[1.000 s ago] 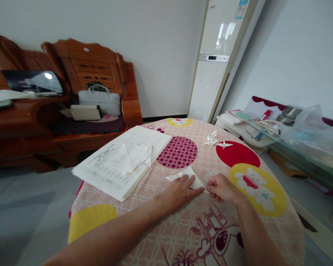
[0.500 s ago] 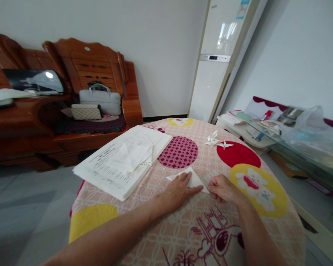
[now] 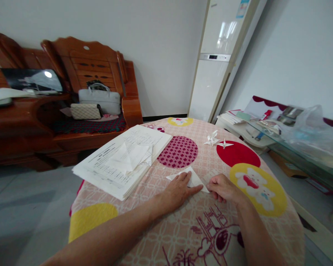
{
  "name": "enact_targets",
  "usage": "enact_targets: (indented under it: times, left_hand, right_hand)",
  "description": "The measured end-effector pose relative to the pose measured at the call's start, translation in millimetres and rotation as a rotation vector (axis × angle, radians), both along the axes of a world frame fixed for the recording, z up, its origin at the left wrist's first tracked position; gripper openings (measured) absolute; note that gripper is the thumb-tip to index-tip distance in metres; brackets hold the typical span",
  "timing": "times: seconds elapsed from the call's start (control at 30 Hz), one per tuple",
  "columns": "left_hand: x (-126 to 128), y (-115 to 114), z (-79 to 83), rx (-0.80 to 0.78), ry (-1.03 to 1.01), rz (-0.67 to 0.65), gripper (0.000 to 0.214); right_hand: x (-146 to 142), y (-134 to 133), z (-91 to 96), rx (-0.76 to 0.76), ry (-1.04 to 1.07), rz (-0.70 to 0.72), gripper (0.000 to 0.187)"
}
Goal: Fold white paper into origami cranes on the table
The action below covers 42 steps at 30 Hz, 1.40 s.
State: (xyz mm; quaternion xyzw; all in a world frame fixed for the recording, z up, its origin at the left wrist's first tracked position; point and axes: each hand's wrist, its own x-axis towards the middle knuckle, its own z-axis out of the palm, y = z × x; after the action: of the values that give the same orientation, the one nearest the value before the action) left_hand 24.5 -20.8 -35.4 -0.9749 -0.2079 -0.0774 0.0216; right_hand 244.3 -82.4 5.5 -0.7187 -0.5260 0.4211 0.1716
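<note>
A white folded paper triangle (image 3: 193, 178) lies on the patterned tablecloth (image 3: 183, 229) of a round table. My left hand (image 3: 180, 190) lies flat on its left part, fingers stretched out and pressing it down. My right hand (image 3: 223, 188) is curled, its fingertips pinched at the paper's right corner. Two small white folded paper cranes (image 3: 211, 139) (image 3: 224, 144) stand further back on the table.
A thick stack of printed sheets (image 3: 122, 160) with loose folded papers on top lies at the table's left. A wooden bench (image 3: 72, 96) with bags stands behind. A tall white air conditioner (image 3: 219, 55) and a cluttered glass table (image 3: 294, 136) are to the right.
My left hand's fingers have slid slightly back along the paper, uncovering more of its right corner. My right hand stays at the corner.
</note>
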Motion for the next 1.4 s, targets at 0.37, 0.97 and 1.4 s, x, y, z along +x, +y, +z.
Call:
enact_targets:
  times: [0.37,0.97,1.4]
  left_hand:
    - [0.7,-1.6,4.6,0.008,-0.011,0.0,0.056]
    - [1.0,-4.5,1.1,-0.011,-0.035,0.013,0.061]
    - [1.6,-5.3,3.5,-0.003,-0.007,0.017,0.06]
  right_hand:
    - [-7.9,0.3,0.0,0.056,-0.115,0.006,0.015]
    - [-9.0,3.0,-3.3,0.08,-0.161,-0.009,0.012]
    - [-15.4,1.1,2.1,0.144,-0.267,0.004,0.016]
